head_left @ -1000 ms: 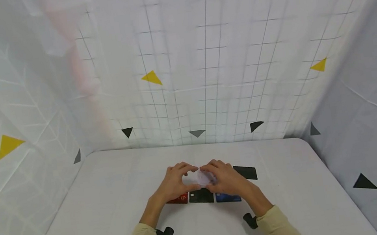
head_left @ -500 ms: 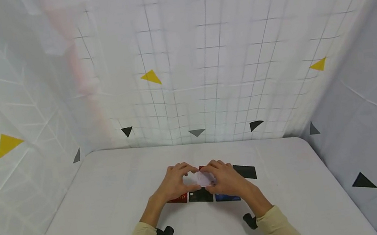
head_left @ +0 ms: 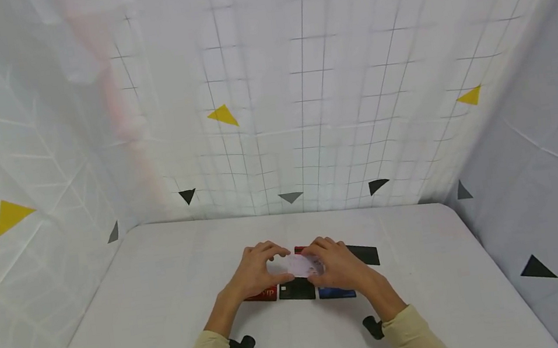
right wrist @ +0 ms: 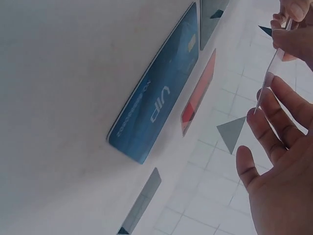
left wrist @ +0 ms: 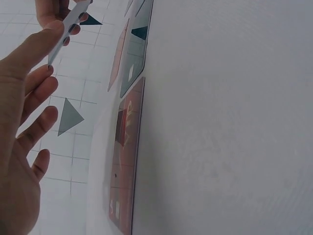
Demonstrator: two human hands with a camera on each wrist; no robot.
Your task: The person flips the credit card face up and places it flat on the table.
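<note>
A pale, pinkish-white card [head_left: 301, 265] is held up between both hands over the table. The left hand [head_left: 256, 271] pinches its left end; in the left wrist view the thumb [left wrist: 55, 32] lies against one side and a fingertip meets the lower corner. Gripping the other end, the right hand [head_left: 337, 263] covers part of the card. Just below the hands lie a red VIP card [left wrist: 128, 161], a black chip card [head_left: 296, 290] and a blue VIP card [right wrist: 159, 90] in a row. Behind them are a second red card [head_left: 299, 249], mostly hidden, and a dark card [head_left: 364, 255].
The cards lie on a white-covered table [head_left: 169, 306]. White sheets with grid lines and triangle markers [head_left: 222, 115] rise behind and at both sides. A black wrist mount [head_left: 242, 347] sits on the left sleeve cuff, with another [head_left: 373, 327] on the right.
The left hand has shifted slightly left. More of the pale card shows between the hands, and more of the red card behind them is visible.
</note>
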